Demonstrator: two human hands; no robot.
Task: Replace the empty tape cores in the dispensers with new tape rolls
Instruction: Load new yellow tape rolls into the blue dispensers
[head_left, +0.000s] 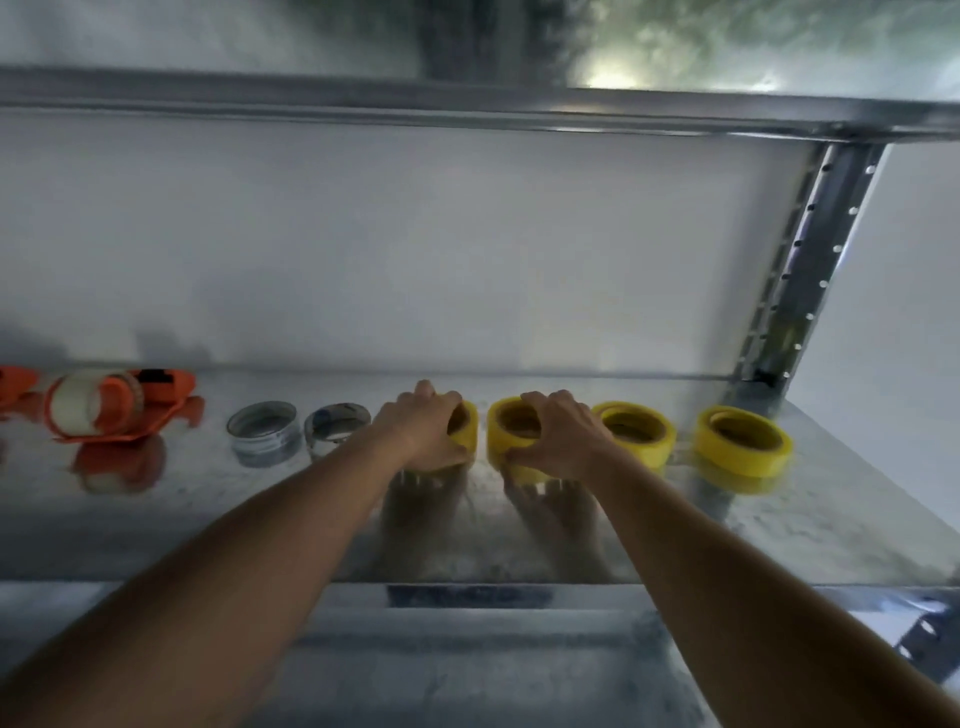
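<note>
Several yellow tape rolls stand in a row on a metal shelf (727, 535). My left hand (423, 428) grips the leftmost yellow roll (467, 426), fingers curled over its top. My right hand (558, 434) grips the second yellow roll (511, 426) the same way. Two more yellow rolls, one (636, 426) and another (743, 441), sit to the right, untouched. Left of my hands lie two empty grey cores, one (265, 431) and another (335, 423). At the far left an orange dispenser (119, 408) lies on its side with a clear roll in it.
A second orange dispenser (13, 387) is cut off at the left edge. An upper shelf beam (467, 109) crosses overhead. A perforated steel upright (810, 260) stands at the back right. The shelf's front lip (467, 592) runs under my forearms.
</note>
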